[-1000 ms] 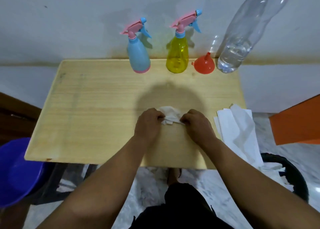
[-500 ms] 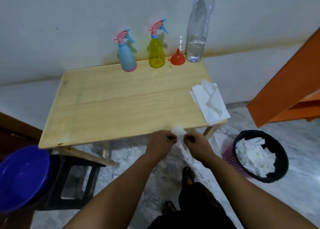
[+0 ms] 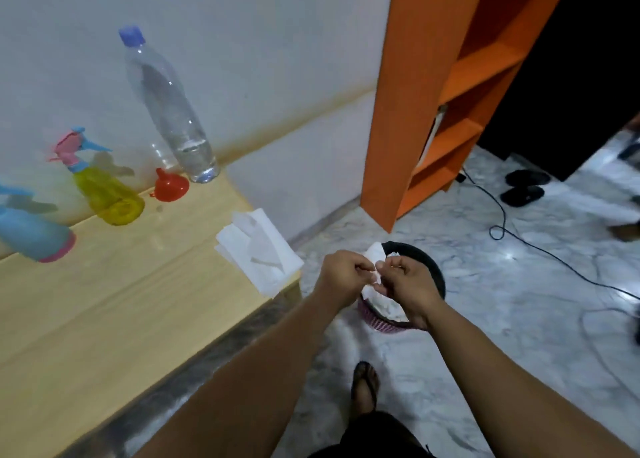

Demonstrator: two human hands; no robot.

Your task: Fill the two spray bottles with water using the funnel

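Marble floor beside wooden table, orange shelf

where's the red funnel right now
In the head view the red funnel sits upside down at the back of the wooden table, by the wall, between the yellow spray bottle on its left and the clear water bottle on its right.
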